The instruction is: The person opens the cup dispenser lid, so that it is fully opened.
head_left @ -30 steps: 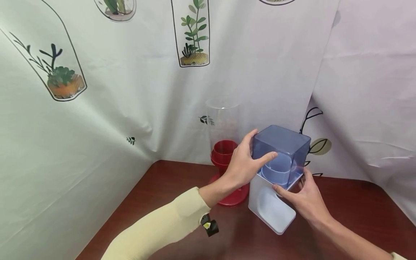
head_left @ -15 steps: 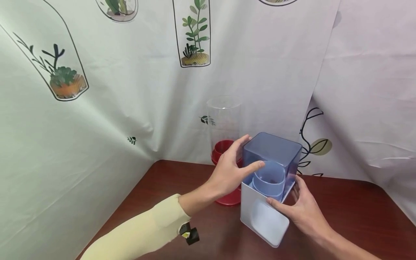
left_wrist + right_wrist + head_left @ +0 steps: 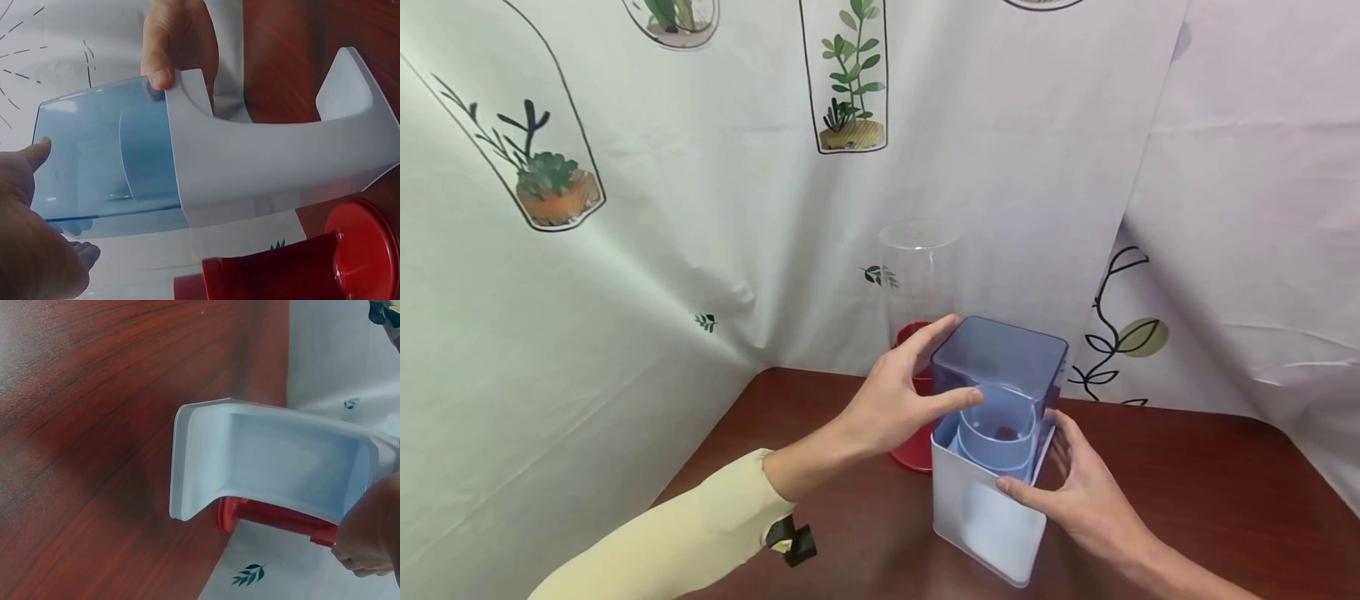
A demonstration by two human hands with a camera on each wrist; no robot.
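Note:
A dispenser with a white body (image 3: 988, 525) and a square, see-through blue container (image 3: 1015, 354) on top is tilted between both hands in the head view. A round inner rim shows through the blue wall. My left hand (image 3: 883, 404) grips the container from the left, thumb across its front and fingers round the far side. Where container and body meet, my right hand (image 3: 1093, 504) holds the dispenser, thumb on the front edge and fingers mostly hidden behind. The right wrist view shows the body's hollow front (image 3: 294, 459) and its flat foot (image 3: 194, 459).
Behind the dispenser stands a red base (image 3: 913, 454) bearing a tall clear cylinder (image 3: 921, 271), partly covered by my left hand. Both are on a dark red-brown table (image 3: 1150, 467). A white curtain with printed plants (image 3: 760, 208) closes off the back and left.
Both hands have brought the dispenser left and toward me, tipping its top so more of the inner rim shows. The red base with its cylinder has stayed put.

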